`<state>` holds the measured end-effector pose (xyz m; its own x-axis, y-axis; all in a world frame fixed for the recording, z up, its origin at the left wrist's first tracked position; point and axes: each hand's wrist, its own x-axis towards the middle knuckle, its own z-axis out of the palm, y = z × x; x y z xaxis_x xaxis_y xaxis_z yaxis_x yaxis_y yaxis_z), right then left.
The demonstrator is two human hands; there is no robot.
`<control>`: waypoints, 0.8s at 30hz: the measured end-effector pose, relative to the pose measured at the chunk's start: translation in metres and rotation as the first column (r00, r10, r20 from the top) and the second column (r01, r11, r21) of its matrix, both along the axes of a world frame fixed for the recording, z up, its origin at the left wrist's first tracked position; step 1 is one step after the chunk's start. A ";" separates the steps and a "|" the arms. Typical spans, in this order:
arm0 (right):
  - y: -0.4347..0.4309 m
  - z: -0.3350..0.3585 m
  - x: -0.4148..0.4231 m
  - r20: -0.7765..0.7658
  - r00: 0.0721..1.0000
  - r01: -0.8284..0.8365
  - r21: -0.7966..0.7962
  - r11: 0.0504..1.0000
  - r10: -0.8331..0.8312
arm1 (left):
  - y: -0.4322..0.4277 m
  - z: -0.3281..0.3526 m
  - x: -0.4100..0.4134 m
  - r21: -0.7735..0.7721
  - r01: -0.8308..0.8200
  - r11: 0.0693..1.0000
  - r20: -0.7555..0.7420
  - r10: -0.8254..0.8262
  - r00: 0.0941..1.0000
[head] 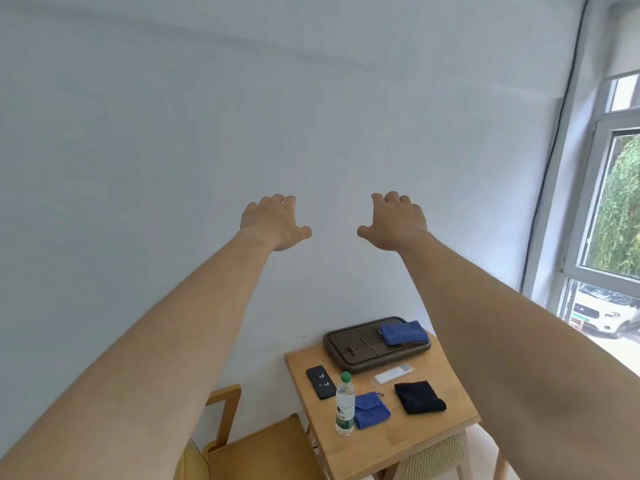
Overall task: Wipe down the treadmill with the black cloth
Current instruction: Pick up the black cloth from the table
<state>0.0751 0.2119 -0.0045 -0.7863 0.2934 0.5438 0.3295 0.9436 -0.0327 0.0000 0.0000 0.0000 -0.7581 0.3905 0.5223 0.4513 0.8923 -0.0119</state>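
Note:
The black cloth (419, 397) lies folded on the small wooden table (398, 441), near its right side. Both my arms are stretched out in front of the white wall, well above the table. My left hand (275, 221) is empty, palm down, fingers spread and curled. My right hand (394, 221) mirrors it, also empty with fingers apart. No treadmill is in view.
On the table are a dark tea tray (349, 355) holding a blue cloth (403, 332), a second blue cloth (371, 409), a water bottle (345, 405), a black phone (320, 381) and a white remote (393, 373). A wooden chair (263, 448) stands left of the table; a window (613, 202) is at the right.

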 end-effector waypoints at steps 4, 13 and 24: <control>0.004 0.000 0.001 0.005 1.000 0.004 -0.006 1.000 -0.004 | 0.005 -0.001 0.002 -0.023 -0.009 1.000 0.018 0.010 1.000; 0.024 -0.001 -0.003 0.011 1.000 -0.009 -0.020 1.000 0.009 | 0.028 -0.001 -0.001 -0.025 -0.005 1.000 0.032 0.006 0.999; 0.072 -0.028 -0.033 0.046 0.999 0.009 -0.067 0.998 -0.006 | 0.081 -0.029 -0.034 -0.048 0.032 0.998 0.082 -0.028 0.996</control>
<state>0.0423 0.2840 -0.0324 -0.8075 0.3342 0.4861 0.3394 0.9372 -0.0806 -0.0345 0.0812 -0.0290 -0.7851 0.4372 0.4387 0.4788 0.8778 -0.0179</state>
